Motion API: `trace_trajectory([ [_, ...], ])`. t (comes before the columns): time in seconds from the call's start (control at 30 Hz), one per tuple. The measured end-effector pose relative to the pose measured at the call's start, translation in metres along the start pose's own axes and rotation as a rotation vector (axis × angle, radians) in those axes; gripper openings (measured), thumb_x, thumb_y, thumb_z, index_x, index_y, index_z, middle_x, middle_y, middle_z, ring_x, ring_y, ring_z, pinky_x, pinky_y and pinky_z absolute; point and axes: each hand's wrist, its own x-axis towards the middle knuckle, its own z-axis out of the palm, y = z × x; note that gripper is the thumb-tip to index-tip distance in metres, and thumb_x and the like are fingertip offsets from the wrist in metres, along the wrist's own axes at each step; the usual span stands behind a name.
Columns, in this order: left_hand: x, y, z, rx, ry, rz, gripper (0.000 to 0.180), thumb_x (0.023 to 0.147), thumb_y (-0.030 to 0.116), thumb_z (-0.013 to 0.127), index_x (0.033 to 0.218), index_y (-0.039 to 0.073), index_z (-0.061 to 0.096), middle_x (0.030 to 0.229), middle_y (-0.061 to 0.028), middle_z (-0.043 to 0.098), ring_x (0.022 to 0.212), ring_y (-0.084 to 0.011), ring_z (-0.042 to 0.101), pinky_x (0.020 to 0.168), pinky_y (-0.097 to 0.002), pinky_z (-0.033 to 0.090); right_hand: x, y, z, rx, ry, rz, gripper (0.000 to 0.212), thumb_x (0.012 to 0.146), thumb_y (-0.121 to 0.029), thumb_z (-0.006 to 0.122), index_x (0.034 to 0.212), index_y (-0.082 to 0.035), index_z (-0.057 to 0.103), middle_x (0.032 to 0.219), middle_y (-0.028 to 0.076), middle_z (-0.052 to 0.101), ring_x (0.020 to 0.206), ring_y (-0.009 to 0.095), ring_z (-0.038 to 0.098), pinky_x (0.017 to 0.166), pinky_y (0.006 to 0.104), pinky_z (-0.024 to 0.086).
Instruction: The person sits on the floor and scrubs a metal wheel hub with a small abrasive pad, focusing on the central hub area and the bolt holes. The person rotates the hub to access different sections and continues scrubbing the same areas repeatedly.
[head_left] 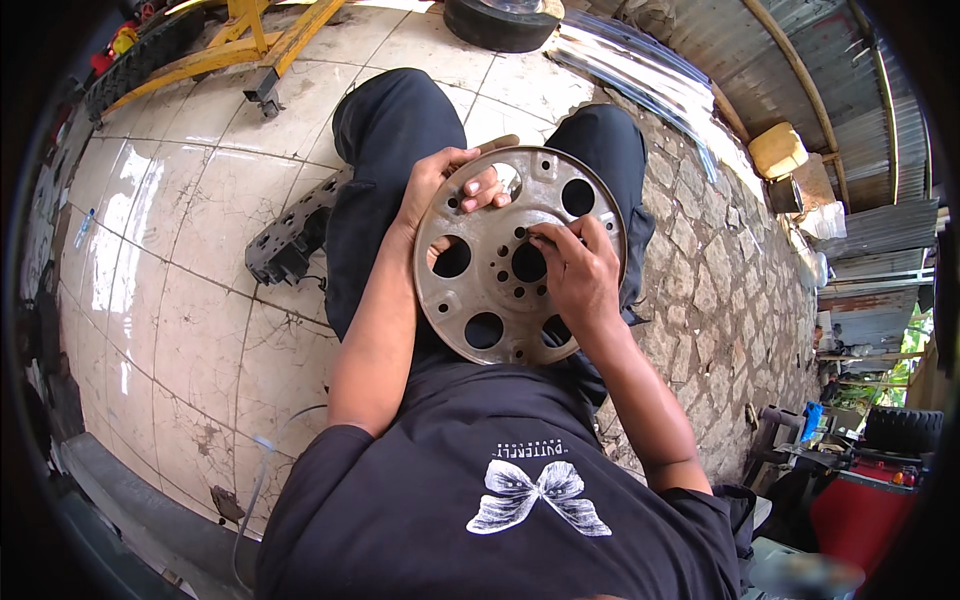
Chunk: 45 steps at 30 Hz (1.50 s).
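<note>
A round, dull metal flexplate rests tilted over my lap, with large round cut-outs and a ring of small bolt holes about its centre hole. My left hand grips its upper left edge, the fingers curling through a large cut-out. Over the right of the centre, my right hand is closed, thumb and fingertips pinched together at one of the small bolt holes. Whatever those fingertips may hold is too small to make out. Behind the top rim, a flat brownish piece shows only in part.
On the tiles beside my left leg lies a dark, perforated metal part. A yellow wheeled frame stands ahead to the left, a tyre straight ahead. Stone paving runs along the right, with a yellow jerrycan farther off.
</note>
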Motion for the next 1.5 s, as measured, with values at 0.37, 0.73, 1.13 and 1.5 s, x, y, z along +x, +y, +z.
trace_trajectory([
  [0.37, 0.002, 0.0, 0.0, -0.011, -0.024, -0.006, 0.046, 0.109, 0.023, 0.042, 0.134, -0.01, 0.063, 0.065, 0.0031, 0.043, 0.058, -0.012, 0.045, 0.087, -0.0353, 0.05, 0.003, 0.005, -0.009, 0.013, -0.051, 0.036, 0.018, 0.088, -0.007, 0.084, 0.106, -0.01, 0.083, 0.088, 0.009, 0.057, 0.084, 0.03, 0.063, 0.077, 0.0444, 0.054],
  [0.73, -0.001, 0.008, 0.005, 0.036, 0.037, -0.004, 0.052, 0.11, 0.023, 0.041, 0.144, -0.011, 0.06, 0.064, 0.0048, 0.041, 0.057, -0.0115, 0.044, 0.086, -0.0332, 0.049, 0.016, 0.005, 0.007, 0.008, 0.065, -0.028, 0.019, 0.089, -0.007, 0.085, 0.107, -0.011, 0.085, 0.084, 0.009, 0.061, 0.074, 0.027, 0.065, 0.069, 0.0413, 0.053],
  [1.13, -0.002, 0.006, 0.003, 0.064, 0.027, -0.027, 0.036, 0.109, 0.024, 0.042, 0.107, -0.003, 0.066, 0.063, 0.0021, 0.043, 0.057, -0.0133, 0.045, 0.09, -0.036, 0.051, 0.001, 0.003, -0.002, 0.037, -0.019, -0.032, 0.019, 0.088, -0.009, 0.086, 0.106, -0.013, 0.086, 0.086, 0.009, 0.062, 0.076, 0.027, 0.065, 0.07, 0.0402, 0.053],
  [1.5, -0.006, 0.004, 0.007, 0.078, 0.072, -0.052, 0.055, 0.11, 0.024, 0.04, 0.151, -0.01, 0.055, 0.063, 0.0046, 0.041, 0.057, -0.0118, 0.044, 0.089, -0.032, 0.048, -0.006, -0.001, -0.006, 0.066, -0.068, 0.049, 0.017, 0.087, -0.01, 0.086, 0.104, -0.012, 0.085, 0.087, 0.008, 0.059, 0.082, 0.028, 0.064, 0.075, 0.0429, 0.054],
])
